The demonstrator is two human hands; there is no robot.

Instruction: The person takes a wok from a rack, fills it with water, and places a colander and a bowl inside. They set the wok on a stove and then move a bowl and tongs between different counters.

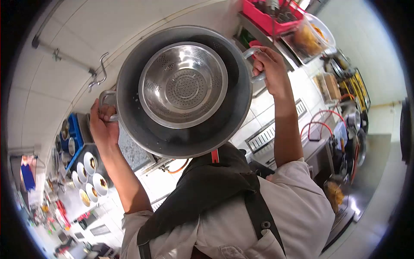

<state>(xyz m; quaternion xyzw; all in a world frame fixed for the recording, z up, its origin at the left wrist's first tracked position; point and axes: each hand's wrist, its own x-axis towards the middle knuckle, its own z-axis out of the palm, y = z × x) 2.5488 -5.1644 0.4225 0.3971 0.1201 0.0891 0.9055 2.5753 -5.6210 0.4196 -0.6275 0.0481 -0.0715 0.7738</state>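
A large dark grey cooking pot [129, 116] with two metal loop handles is held up in front of my chest. Inside it rests a shiny steel colander [209, 110] with small holes in its base and sides. My left hand [103, 125] is closed round the handle on the pot's left side. On the other side, the fingers of my right hand [271, 67] wrap round the right handle. Small specks, perhaps water drops, dot the pot's inner wall.
A wall tap [100, 73] sticks out at the upper left. Several white bowls with food [100, 184] stand near a blue crate [76, 140]. At the upper right are a red bin [280, 26] and a plastic tub [308, 39]. A floor drain grate [269, 134] lies below.
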